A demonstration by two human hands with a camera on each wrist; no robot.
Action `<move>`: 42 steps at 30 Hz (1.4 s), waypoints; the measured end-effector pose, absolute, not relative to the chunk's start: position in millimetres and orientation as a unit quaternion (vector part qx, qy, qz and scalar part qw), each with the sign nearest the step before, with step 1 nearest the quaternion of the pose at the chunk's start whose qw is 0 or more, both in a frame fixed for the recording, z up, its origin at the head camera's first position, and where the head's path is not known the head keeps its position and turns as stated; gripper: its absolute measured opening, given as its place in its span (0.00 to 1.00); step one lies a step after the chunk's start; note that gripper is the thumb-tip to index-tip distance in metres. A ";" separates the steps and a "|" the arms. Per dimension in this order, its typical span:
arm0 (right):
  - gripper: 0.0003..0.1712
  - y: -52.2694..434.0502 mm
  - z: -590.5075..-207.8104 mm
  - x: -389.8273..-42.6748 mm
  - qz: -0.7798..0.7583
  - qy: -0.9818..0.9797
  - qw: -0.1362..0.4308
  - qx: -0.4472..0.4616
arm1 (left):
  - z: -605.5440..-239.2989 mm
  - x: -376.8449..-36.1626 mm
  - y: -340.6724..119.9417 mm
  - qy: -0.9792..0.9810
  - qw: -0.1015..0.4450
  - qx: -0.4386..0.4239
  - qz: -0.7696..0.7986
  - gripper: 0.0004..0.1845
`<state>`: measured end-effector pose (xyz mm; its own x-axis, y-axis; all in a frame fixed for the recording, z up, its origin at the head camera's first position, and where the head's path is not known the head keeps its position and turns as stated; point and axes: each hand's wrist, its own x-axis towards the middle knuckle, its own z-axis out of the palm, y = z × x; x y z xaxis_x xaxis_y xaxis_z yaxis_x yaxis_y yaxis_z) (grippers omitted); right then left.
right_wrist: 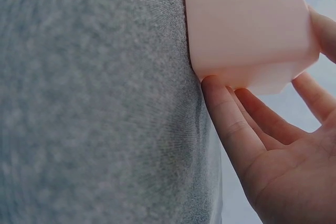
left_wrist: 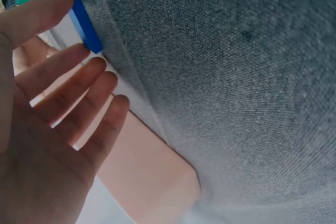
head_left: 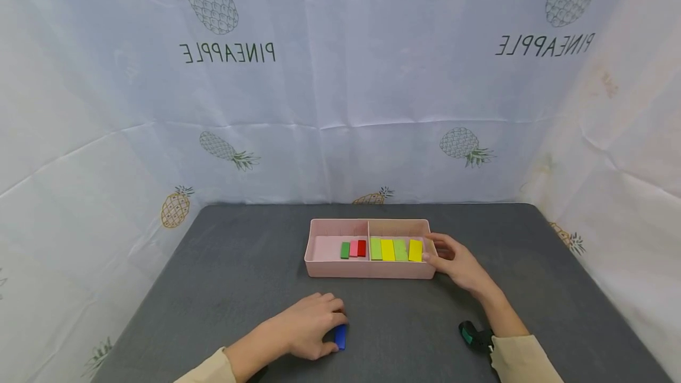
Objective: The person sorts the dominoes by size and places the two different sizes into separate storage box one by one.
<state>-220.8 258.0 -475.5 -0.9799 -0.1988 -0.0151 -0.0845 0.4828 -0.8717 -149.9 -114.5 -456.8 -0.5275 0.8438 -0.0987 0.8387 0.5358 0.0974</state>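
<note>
My left hand (head_left: 313, 325) is low over the table, pinching a small blue block (head_left: 340, 337) between thumb and index finger. In the left wrist view, the same blue block (left_wrist: 85, 24) spans the thumb tip and index fingertip, while the other fingers are loosely bent. A pink two-compartment box (head_left: 367, 269) stands further back. Its left compartment holds a green block (head_left: 345, 250), a pink block (head_left: 353, 248) and a red block (head_left: 362, 247); several yellow and light green blocks (head_left: 388, 249) lie in the right one. My right hand (head_left: 461, 265) grips the box's right end, fingertips against the end wall.
Both hands work over a dark grey table (head_left: 245, 265). A white pineapple-print curtain (head_left: 340, 87) hangs behind its far edge and along the sides. A black wrist device (head_left: 475, 336) with a green part sits by the right forearm.
</note>
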 end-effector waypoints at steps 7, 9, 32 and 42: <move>0.37 258.8 -476.3 -220.7 -0.502 0.859 0.055 -0.084 | -460.3 -160.0 -118.2 0.890 0.059 0.451 0.029 0.20; 0.38 258.6 -476.3 -220.7 -0.502 0.859 0.055 -0.084 | -460.0 -163.1 -119.5 0.895 0.054 0.442 0.031 0.19; 0.37 259.6 -476.4 -221.8 -0.505 0.858 0.056 -0.080 | -422.3 -190.6 -122.7 0.913 -0.027 0.395 0.094 0.21; 0.37 259.0 -476.6 -220.9 -0.503 0.859 0.054 -0.081 | -404.9 -211.9 -118.3 0.924 -0.046 0.370 0.085 0.23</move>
